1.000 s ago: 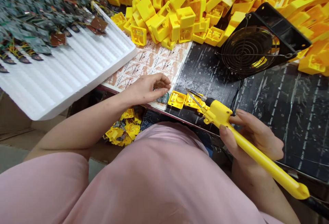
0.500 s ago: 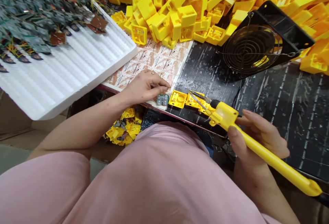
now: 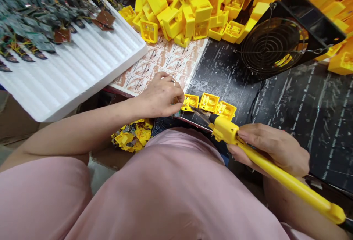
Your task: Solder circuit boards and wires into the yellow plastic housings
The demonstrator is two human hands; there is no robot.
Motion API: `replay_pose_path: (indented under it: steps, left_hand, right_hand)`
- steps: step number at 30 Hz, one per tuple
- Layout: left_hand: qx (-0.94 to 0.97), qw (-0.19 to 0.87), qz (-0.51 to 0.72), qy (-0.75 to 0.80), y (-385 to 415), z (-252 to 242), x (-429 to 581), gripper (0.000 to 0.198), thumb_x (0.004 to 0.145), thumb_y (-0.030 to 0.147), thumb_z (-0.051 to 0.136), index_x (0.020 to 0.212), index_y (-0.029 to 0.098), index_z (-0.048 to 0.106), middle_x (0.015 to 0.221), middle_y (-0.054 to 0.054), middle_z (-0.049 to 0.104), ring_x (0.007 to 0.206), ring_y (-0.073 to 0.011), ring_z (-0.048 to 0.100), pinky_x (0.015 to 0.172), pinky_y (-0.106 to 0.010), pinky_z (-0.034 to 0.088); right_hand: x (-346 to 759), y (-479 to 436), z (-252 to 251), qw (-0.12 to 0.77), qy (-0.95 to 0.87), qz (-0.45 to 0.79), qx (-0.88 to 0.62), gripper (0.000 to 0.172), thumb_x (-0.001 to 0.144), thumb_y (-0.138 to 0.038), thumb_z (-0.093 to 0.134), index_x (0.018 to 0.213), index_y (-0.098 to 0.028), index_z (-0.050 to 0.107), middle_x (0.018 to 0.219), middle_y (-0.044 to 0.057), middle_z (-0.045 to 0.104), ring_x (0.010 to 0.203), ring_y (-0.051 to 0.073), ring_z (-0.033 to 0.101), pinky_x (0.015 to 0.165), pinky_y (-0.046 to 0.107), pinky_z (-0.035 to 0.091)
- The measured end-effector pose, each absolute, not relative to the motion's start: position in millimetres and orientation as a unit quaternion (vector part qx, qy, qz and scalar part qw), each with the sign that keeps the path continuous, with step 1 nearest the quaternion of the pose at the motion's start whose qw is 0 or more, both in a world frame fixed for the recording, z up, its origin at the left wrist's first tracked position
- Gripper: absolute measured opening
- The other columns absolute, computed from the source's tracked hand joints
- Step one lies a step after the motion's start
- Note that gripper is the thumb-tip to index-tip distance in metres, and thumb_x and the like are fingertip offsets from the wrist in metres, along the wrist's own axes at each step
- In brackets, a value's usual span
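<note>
My right hand (image 3: 271, 148) is closed round a yellow soldering iron (image 3: 264, 161); its metal tip (image 3: 196, 111) points left at the leftmost of three small yellow plastic housings (image 3: 210, 103) lined up near the bench's front edge. My left hand (image 3: 162, 96) rests just left of that housing (image 3: 191, 101), fingers pinched together at its edge. A small green circuit board lies mostly hidden under those fingers, so what they grip is unclear.
A white foam tray (image 3: 82, 71) at the left carries many circuit boards (image 3: 33, 15) with wires. A big heap of yellow housings (image 3: 198, 8) fills the back. A black fan (image 3: 278, 45) stands at the right on the black mat (image 3: 309, 111). More yellow parts (image 3: 132, 137) lie below the bench edge.
The soldering iron has swung left and its tip now points at the leftmost housing. My left hand has closed over the small green board beside it, hiding it.
</note>
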State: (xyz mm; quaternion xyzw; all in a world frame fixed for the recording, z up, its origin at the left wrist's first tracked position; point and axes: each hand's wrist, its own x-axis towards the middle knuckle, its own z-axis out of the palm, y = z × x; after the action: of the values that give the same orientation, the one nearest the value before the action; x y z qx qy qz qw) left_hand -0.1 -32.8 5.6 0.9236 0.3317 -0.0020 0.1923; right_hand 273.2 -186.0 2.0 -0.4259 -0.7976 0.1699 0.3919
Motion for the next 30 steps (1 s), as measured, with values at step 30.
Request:
replay_pose_path:
  steps: [30]
  left_hand:
    - [0.908,0.154,-0.195,0.338,-12,26,38,0.014,0.073,0.027,0.062,0.075,0.022,0.075,0.068,-0.001,0.065,0.068,-0.0186,0.061,0.067,-0.029,0.043]
  right_hand:
    - [276,-169,33,0.334,-0.844,0.113,-0.404,0.010,0.095,-0.031,0.070,0.088,-0.024,0.067,0.080,0.002,0.074,0.072,0.016,0.073,0.069,0.029,0.063]
